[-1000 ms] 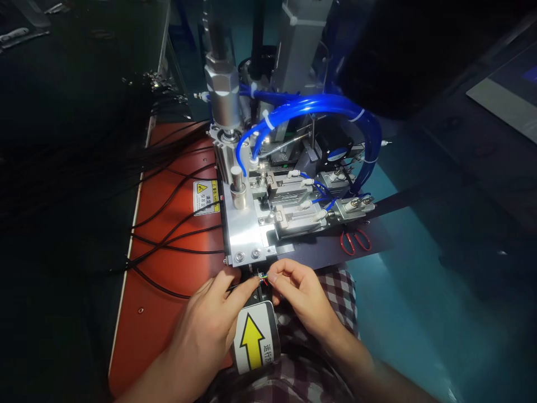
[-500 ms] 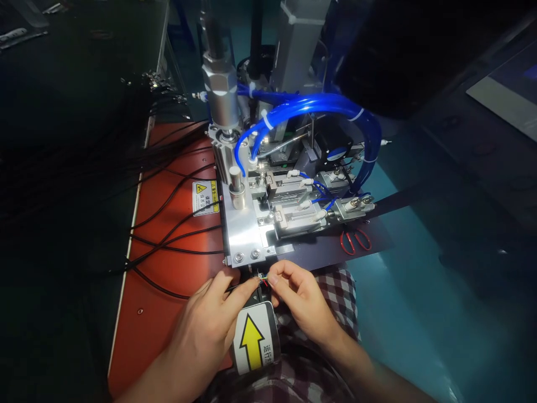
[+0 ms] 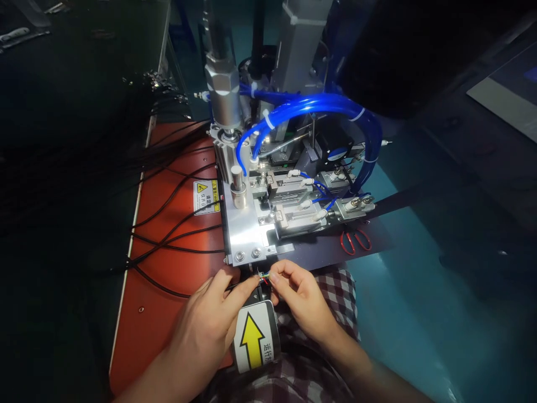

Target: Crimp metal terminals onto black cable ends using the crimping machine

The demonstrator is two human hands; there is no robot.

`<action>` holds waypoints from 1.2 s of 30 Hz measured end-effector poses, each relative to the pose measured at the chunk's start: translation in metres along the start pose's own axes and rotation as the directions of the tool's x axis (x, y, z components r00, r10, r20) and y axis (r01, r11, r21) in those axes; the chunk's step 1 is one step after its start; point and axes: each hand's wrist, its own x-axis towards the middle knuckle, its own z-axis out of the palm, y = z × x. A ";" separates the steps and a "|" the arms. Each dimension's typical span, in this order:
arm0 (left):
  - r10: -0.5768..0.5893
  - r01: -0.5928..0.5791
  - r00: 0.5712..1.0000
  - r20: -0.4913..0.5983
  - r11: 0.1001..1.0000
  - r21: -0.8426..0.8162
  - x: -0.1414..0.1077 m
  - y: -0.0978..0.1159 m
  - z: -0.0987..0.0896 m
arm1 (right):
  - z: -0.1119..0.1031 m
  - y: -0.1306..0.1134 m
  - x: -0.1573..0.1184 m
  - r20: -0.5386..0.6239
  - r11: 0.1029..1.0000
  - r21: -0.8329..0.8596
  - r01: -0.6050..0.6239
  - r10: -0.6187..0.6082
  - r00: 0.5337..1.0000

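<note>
Between my fingertips, just in front of the machine's metal plate [image 3: 245, 235], lie several thin coloured wires [image 3: 264, 275], red, green and blue among them. They fan out at the end of a black cable that runs under my left hand [image 3: 212, 316]. That hand is closed, thumb and forefinger pinching the cable's end. From the other side my right hand [image 3: 300, 299] pinches the wire tips between thumb and forefinger. Below the wires is a white label with a yellow arrow [image 3: 252, 341], on a dark curved part.
On the orange-red surface [image 3: 168, 336] at left lie several black cables [image 3: 176, 246] and a warning sticker [image 3: 206, 197]. Silver cylinders and blue air hoses [image 3: 319, 103] rise behind the plate. Red-handled scissors [image 3: 356, 242] rest at the right. A checked cloth [image 3: 339, 296] covers my lap.
Both hands stay almost in place. More of the coloured wires shows between the fingertips now, and the view has shifted very slightly.
</note>
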 end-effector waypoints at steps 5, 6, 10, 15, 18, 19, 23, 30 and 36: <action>0.006 -0.006 1.000 -0.004 1.000 0.003 -0.001 0.001 0.000 | -0.003 0.000 0.000 -0.032 1.000 -0.011 0.019 -0.020 0.999; 0.006 -0.006 1.000 -0.003 1.000 0.003 -0.001 0.001 0.000 | -0.003 -0.001 0.000 -0.038 1.000 -0.011 0.023 -0.024 0.999; 0.007 -0.007 1.000 0.008 1.000 0.001 -0.001 0.001 0.000 | -0.002 -0.002 0.000 -0.049 0.999 -0.035 0.027 -0.028 0.998; 0.006 -0.006 1.000 0.013 1.000 -0.013 -0.002 0.000 0.000 | 0.001 -0.005 0.000 -0.051 0.999 -0.048 0.019 -0.021 0.998; 0.007 -0.006 1.000 0.012 0.999 -0.038 -0.006 -0.002 0.002 | 0.002 -0.005 -0.001 -0.059 0.998 -0.051 0.026 -0.029 0.998; 0.007 -0.007 1.000 0.009 0.999 -0.049 -0.007 -0.003 0.002 | 0.002 -0.005 -0.001 -0.061 0.998 -0.053 0.032 -0.035 0.998; -0.012 0.014 1.000 0.017 0.992 -0.122 -0.008 -0.002 0.001 | 0.001 -0.005 -0.004 -0.081 0.994 -0.076 0.075 -0.081 0.993; -0.106 0.109 0.994 0.023 0.978 -0.180 -0.005 0.003 0.001 | -0.002 -0.007 -0.002 -0.088 0.997 -0.064 0.044 -0.049 0.995; -0.051 0.050 0.999 -0.005 0.987 -0.150 -0.004 0.001 0.003 | 0.003 -0.007 0.005 -0.021 0.995 0.048 -0.086 0.087 0.996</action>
